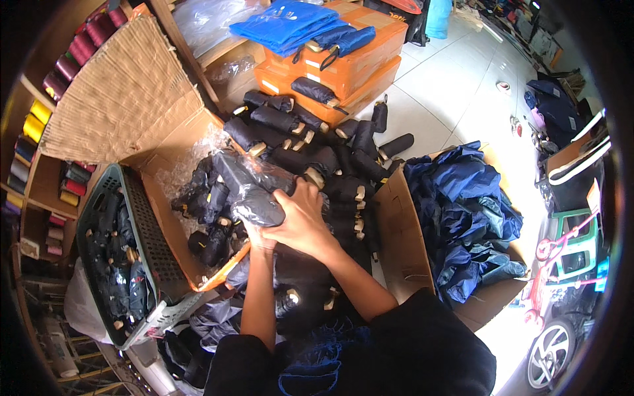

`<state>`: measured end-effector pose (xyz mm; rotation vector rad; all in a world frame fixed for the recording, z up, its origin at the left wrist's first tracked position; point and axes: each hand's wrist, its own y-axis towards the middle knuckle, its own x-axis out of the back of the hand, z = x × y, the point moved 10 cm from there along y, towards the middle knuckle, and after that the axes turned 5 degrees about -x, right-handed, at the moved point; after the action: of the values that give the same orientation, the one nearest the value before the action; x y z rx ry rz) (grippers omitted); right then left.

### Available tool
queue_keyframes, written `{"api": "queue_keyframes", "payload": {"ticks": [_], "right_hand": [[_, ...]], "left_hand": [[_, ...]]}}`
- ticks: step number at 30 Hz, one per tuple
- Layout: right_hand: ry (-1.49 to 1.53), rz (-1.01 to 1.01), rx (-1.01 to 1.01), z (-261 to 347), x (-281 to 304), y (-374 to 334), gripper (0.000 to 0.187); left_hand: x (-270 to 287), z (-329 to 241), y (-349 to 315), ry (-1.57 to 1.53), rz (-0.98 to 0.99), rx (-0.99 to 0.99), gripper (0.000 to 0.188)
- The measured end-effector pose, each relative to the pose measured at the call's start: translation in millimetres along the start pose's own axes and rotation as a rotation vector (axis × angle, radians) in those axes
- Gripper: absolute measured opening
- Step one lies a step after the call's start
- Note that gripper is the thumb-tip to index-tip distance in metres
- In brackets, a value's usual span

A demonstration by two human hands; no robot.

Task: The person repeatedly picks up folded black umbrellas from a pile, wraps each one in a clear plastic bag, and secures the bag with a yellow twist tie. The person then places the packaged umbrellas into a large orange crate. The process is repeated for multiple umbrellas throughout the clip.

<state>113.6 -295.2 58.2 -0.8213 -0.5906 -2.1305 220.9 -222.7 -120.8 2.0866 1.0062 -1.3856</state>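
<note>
1. Here, both my hands are closed around a folded black umbrella [247, 195] in a clear plastic sleeve, held over the middle of the heap.
2. My right hand [300, 221] wraps over the near end of that umbrella, fingers curled around its side.
3. My left hand [259, 237] sits beneath the same end, mostly hidden by the right; only its wrist and part of the palm show, pressed against the umbrella from below.
4. The umbrella lies tilted, its far end pointing up and to my left, above the open cardboard box [165, 218].
5. That box holds more black folded umbrellas among crumpled clear plastic [191, 162], and its wide flap [125, 92] stands raised behind it.
6. Just left of the box is a grey plastic basket [148, 244], also packed with dark folded umbrellas.
7. Beyond my hands a pile of black folded umbrellas [330, 165] with pale wooden handle tips spreads across the floor.
8. Behind the pile stand two stacked orange boxes [356, 63] with blue fabric [290, 23] lying on top.
9. To my right an open carton [403, 244] is filled with loose navy fabric [462, 211].
10. Spools of coloured thread [66, 66] line the shelves far left.
11. A white tiled floor [456, 86] stretches away at upper right.
</note>
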Motion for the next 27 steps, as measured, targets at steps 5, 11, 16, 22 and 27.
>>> {"api": "queue_keyframes", "payload": {"ticks": [5,11,16,22,27], "right_hand": [[-0.06,-0.199,-0.038,5.3,17.7,-40.1,0.067],[-0.089,0.169,-0.068,-16.8,26.0,-67.2,0.069],[-0.097,0.207,-0.041,-8.5,30.3,-99.9,0.068],[0.015,0.259,0.065,24.0,8.6,-114.6,0.066],[0.115,0.501,0.219,74.2,-35.0,-131.7,0.055]], "left_hand": [[5.3,26.4,-28.1,-0.028,-0.101,0.067,0.057],[-22.8,48.2,-85.7,0.167,-0.198,0.219,0.053],[-2.9,61.8,-128.9,0.161,-0.17,0.295,0.048],[-38.6,20.1,-161.6,0.149,-0.147,0.219,0.045],[-22.9,-45.4,-208.5,0.179,-0.228,0.06,0.051]]}}
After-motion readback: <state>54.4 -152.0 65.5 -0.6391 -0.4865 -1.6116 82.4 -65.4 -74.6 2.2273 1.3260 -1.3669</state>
